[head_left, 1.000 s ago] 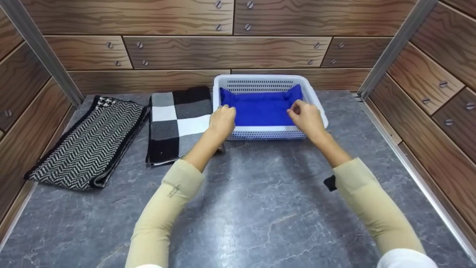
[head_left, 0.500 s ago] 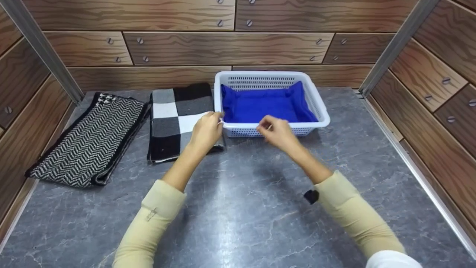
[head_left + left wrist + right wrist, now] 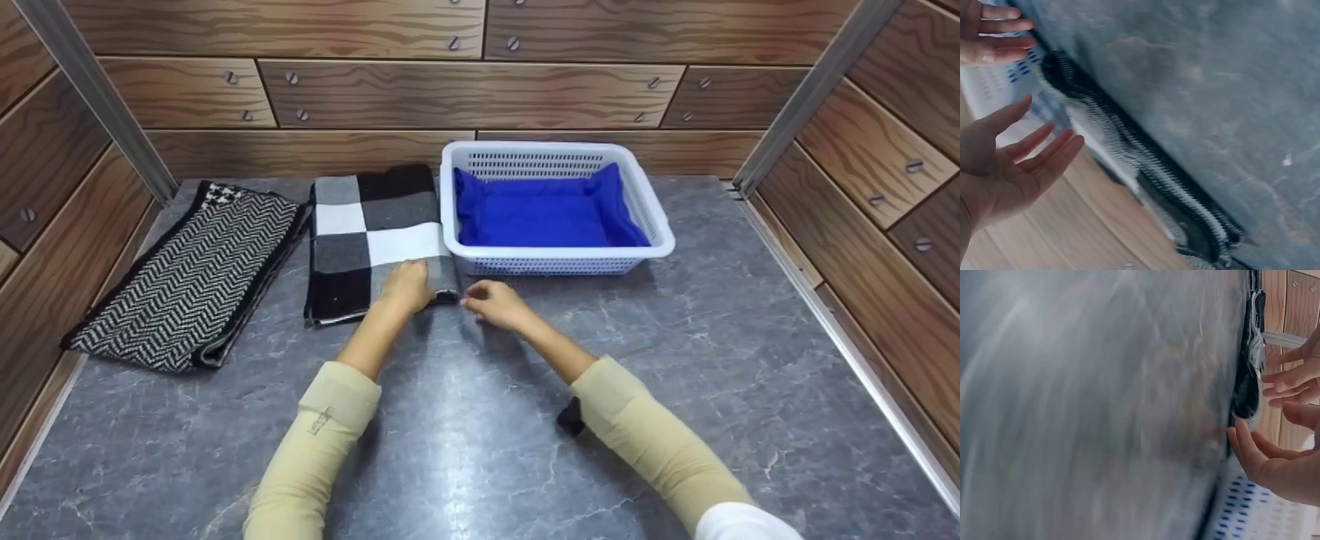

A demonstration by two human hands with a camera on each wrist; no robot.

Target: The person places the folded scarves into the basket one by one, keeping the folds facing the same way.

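A folded black, grey and white checked scarf (image 3: 341, 255) lies left of the basket. Over its front right part is my left hand (image 3: 406, 287); the left wrist view shows this hand (image 3: 1022, 163) with its fingers spread and slightly bent, nothing between them. Just off the scarf's front right corner hovers my right hand (image 3: 495, 304), its fingers a little bent and holding nothing. In the right wrist view the right hand (image 3: 1280, 464) has its fingertips close to the scarf's folded end (image 3: 1248, 391); whether they touch it I cannot tell.
A white perforated basket (image 3: 555, 253) with a blue folded cloth (image 3: 544, 214) inside stands against the back wall. To the far left lies a folded herringbone scarf (image 3: 187, 277). Wood-patterned walls (image 3: 472, 94) enclose the grey marbled table (image 3: 480, 450).
Both hands have left the basket and the blue cloth. They have come left and nearer to the checked scarf's front right corner. Basket, cloth and scarves stay in place.
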